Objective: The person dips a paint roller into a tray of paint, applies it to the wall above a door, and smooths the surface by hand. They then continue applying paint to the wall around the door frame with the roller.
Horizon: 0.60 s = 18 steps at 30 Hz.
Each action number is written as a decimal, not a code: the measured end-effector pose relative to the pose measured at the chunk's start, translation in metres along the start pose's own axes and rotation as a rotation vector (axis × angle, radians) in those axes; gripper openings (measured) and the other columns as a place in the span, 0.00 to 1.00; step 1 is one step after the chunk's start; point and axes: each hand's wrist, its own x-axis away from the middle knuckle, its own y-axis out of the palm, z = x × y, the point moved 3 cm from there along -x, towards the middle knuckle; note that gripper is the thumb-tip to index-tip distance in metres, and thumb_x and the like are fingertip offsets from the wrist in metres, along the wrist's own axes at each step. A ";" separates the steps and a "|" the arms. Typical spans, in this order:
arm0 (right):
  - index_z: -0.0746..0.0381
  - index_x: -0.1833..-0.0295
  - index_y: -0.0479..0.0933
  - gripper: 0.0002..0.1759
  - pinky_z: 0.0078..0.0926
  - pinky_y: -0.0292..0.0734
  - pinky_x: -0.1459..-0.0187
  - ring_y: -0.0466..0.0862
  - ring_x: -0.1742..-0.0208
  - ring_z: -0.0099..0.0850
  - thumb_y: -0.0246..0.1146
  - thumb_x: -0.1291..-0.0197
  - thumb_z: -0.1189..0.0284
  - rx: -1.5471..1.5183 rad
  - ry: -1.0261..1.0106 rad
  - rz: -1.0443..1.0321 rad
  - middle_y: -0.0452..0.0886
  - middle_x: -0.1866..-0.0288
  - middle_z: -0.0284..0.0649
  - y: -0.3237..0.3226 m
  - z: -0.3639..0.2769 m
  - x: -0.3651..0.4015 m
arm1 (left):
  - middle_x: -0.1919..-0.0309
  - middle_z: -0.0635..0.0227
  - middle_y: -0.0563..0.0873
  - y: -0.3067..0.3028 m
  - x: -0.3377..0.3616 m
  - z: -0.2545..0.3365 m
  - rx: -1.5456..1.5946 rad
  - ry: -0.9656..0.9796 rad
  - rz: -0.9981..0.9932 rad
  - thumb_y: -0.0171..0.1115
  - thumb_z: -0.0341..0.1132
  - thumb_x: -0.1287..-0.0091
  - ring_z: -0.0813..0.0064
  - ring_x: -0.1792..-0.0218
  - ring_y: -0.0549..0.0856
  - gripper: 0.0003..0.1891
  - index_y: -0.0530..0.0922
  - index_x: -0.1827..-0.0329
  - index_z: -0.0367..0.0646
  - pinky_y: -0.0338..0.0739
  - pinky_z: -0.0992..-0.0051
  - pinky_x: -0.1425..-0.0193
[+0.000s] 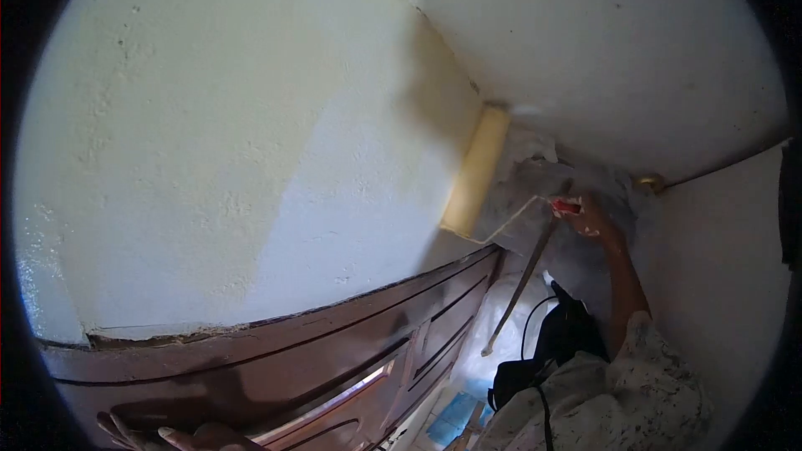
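Observation:
My right hand [591, 219] is wrapped round the red handle of a paint roller [478, 171]. The roller's long cream-yellow sleeve lies along the wall [334, 117], close to the corner, and a bent wire frame joins it to the handle. Fresh pale paint and a yellower patch meet on that wall. At the lower left edge, my left hand [196, 438] shows only in part, its fingers spread over the brown wooden panel [276, 367] with nothing visible in them.
A long wooden stick [528, 276] slants below the roller handle. Clear plastic sheeting [543, 175] hangs behind my right hand. A brass-coloured round fitting [650, 182] sits near the right wall [723, 259]. Something blue [455, 419] lies on the floor.

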 end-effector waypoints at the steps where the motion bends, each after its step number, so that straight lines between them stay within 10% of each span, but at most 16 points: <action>1: 0.63 0.51 0.80 0.18 0.24 0.75 0.57 0.82 0.60 0.26 0.68 0.47 0.69 0.131 0.039 -0.012 0.85 0.61 0.41 0.000 0.000 0.000 | 0.35 0.53 0.68 -0.001 -0.001 0.001 -0.013 0.018 0.009 0.43 0.48 0.31 0.56 0.35 0.67 0.27 0.71 0.39 0.36 0.59 0.53 0.32; 8: 0.63 0.52 0.81 0.16 0.24 0.75 0.53 0.83 0.58 0.28 0.68 0.47 0.72 0.145 -0.115 0.050 0.85 0.60 0.45 -0.015 -0.050 0.010 | 0.35 0.53 0.68 -0.001 -0.019 0.002 -0.054 0.161 0.114 0.43 0.48 0.31 0.56 0.35 0.67 0.27 0.71 0.39 0.36 0.59 0.53 0.32; 18: 0.62 0.47 0.78 0.17 0.29 0.78 0.60 0.84 0.68 0.32 0.63 0.42 0.70 -0.041 -0.746 0.224 0.85 0.62 0.47 -0.062 -0.301 0.067 | 0.35 0.53 0.69 -0.009 -0.040 0.015 -0.180 0.349 0.140 0.43 0.48 0.31 0.56 0.36 0.67 0.27 0.71 0.40 0.35 0.59 0.53 0.32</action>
